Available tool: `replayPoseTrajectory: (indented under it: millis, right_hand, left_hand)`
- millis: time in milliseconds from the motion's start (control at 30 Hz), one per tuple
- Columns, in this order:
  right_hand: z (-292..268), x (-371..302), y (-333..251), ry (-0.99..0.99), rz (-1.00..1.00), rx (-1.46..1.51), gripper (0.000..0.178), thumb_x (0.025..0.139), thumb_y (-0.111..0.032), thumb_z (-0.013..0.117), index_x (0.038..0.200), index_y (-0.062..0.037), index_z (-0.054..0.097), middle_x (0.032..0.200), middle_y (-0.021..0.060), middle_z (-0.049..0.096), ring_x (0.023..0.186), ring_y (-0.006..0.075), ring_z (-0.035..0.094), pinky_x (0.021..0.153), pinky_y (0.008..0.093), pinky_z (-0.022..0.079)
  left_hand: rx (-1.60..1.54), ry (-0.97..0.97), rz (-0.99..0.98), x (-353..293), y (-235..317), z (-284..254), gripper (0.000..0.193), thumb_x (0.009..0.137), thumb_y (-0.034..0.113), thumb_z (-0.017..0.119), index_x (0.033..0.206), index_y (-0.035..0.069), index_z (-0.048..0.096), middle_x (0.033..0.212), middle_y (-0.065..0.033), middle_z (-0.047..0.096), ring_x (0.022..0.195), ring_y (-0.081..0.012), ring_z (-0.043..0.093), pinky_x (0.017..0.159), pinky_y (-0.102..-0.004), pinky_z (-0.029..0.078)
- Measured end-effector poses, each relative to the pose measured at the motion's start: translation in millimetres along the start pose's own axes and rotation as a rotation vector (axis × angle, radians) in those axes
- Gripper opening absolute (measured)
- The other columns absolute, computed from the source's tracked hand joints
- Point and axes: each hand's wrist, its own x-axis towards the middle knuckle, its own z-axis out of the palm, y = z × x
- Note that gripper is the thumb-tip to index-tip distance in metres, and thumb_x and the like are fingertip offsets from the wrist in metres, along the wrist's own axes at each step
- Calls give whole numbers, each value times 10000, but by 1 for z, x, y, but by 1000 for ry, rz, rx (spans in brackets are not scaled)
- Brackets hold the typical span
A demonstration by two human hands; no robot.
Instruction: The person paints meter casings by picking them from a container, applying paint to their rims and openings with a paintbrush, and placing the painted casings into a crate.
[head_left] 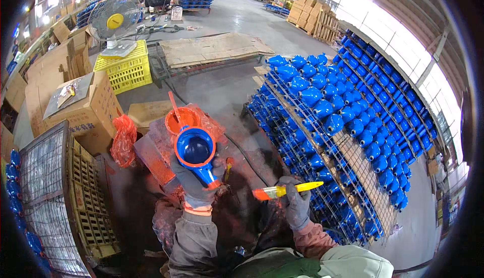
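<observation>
My gloved left hand (197, 184) is wrapped round a blue funnel-shaped casting (195, 148). Its wide mouth faces up with a red-painted rim, and the narrow neck, red at its end, points toward me. A yellow-handled paintbrush (297, 187) lies in my gloved right hand (296, 207), its red-coated bristles aimed left, apart from the casting. Just beyond the casting stands a red paint pot (176, 121) with a red stick (174, 104) leaning in it. The pot's near side is hidden by the casting.
Stacked mesh racks (348, 162) full of blue castings stand at right. Left are a cardboard box (96, 106), a red plastic bag (124, 142) and a wire rack (48, 202). A fan (115, 20) sits on a yellow crate (128, 71). A black cable (247, 157) crosses the floor.
</observation>
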Motion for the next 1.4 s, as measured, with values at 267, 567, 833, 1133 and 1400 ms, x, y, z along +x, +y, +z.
replayPoseTrajectory:
  millis: [267,567,833,1133,1400]
  right_hand:
    - [24,-10,-67,-242,-256,-86,405,922,-376,592,1047,8,624,956,138,658,805,210,633,681,292,491]
    - [57,3,-73,-295,-832,-313,317,768,-71,712,1075,-5,669,783,108,657,623,250,589,552,371,447]
    - [64,12,-78,-424,-1102,-404,433,635,-9,733,1059,-85,687,630,33,571,506,212,538,494,334,427]
    - [55,75,-96,-631,-1059,-378,351,670,-95,700,1021,-86,701,813,72,647,732,271,596,686,394,443]
    - [48,82,-78,-617,-866,-310,211,744,-48,643,947,-65,700,814,82,670,722,251,599,676,384,451]
  left_hand:
    - [105,-116,58,-30,-9,-5,694,804,593,538,1258,69,503,1231,-108,566,1079,-306,569,882,-479,505]
    - [609,-101,46,-39,-29,-1,828,743,642,621,1310,61,460,1249,-109,555,1106,-303,574,944,-441,486]
    - [379,-135,-62,-43,-19,-39,805,749,562,640,1333,45,439,1288,-143,531,1155,-316,543,983,-475,459]
    - [434,38,-39,-35,-22,6,783,835,710,346,1247,68,526,1004,-133,661,740,-305,655,628,-448,560]
    - [259,-123,-169,-31,-16,-22,798,814,713,423,1276,66,490,983,-182,636,693,-327,635,599,-445,556]
